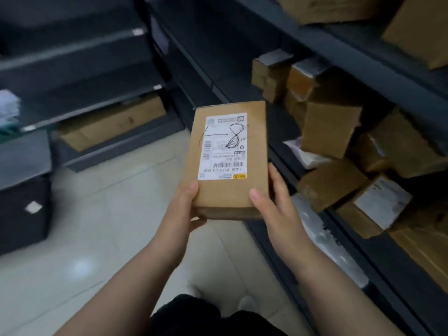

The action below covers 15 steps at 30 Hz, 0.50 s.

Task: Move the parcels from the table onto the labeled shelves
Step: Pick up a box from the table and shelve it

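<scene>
Parcel [230, 161]: one flat brown cardboard box, held in the air over the pale tiled floor [109, 214], just beside the front edge of the right-hand shelving [363, 59] and resting on no shelf. Its white shipping label [223, 146] faces up, with barcodes and a pen-drawn stroke and looped figure across it; the print reads upside down from this view.

Left hand [184, 209]: grasps the near left corner, thumb on the top face, fingers hidden beneath.

Right hand [276, 207]: grasps the near right corner, thumb on top, fingers lying along the right side edge.

Right-hand shelving, contents:
- Upper tier: cardboard boxes [327, 8], cut off by the top edge of the view.
- Middle tier: a loose heap of brown cartons [329, 132], several tilted and leaning on one another, with a white soft packet [308, 154] wedged at the front.
- Lower tier: a grey plastic mailer [322, 238] at the shelf front; a further carton [424, 251] beside it, partly cut off.

Left shelving [84, 57]: dark tiers with small white tags [138, 32] on the front edges, their writing unreadable. The bottom tier holds one flat carton [114, 122], half hidden under the shelf above.

Hard to make out: a white and green object [8, 112] at the far left is blurred and cut off. A dark unit [24, 190] below it carries a white tag. Dark clothing [206, 318] shows at the bottom edge.
</scene>
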Available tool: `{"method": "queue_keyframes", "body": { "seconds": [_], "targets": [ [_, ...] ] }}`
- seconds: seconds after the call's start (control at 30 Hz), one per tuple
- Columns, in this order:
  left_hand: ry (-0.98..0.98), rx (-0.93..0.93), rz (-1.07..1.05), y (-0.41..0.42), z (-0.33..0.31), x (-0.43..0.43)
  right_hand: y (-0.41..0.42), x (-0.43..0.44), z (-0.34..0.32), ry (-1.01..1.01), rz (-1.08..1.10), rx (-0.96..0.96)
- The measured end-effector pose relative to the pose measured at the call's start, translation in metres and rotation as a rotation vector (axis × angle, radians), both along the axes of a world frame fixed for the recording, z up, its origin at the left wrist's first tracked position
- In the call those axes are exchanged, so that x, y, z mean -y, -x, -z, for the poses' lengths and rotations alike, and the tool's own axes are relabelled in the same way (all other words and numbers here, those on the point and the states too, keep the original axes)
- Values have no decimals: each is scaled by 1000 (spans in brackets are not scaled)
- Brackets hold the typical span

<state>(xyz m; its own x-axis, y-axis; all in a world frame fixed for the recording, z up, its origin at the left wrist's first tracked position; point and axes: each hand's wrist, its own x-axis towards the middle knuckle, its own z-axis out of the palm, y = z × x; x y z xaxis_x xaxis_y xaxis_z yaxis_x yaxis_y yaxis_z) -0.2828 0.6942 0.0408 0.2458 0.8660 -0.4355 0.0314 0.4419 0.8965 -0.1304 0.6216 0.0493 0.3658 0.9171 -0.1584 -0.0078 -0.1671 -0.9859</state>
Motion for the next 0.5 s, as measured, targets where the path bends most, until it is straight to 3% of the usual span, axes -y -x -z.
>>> {"method": "queue_keyframes", "body": {
  "seconds": [0.2,0.5],
  "targets": [
    [-37,-22,-262,66,1,-42,55,-89,1,27,-234,-39],
    [-112,18,-428,206,8,-170,199,-227,7,20,-298,-98]
  ]
}}
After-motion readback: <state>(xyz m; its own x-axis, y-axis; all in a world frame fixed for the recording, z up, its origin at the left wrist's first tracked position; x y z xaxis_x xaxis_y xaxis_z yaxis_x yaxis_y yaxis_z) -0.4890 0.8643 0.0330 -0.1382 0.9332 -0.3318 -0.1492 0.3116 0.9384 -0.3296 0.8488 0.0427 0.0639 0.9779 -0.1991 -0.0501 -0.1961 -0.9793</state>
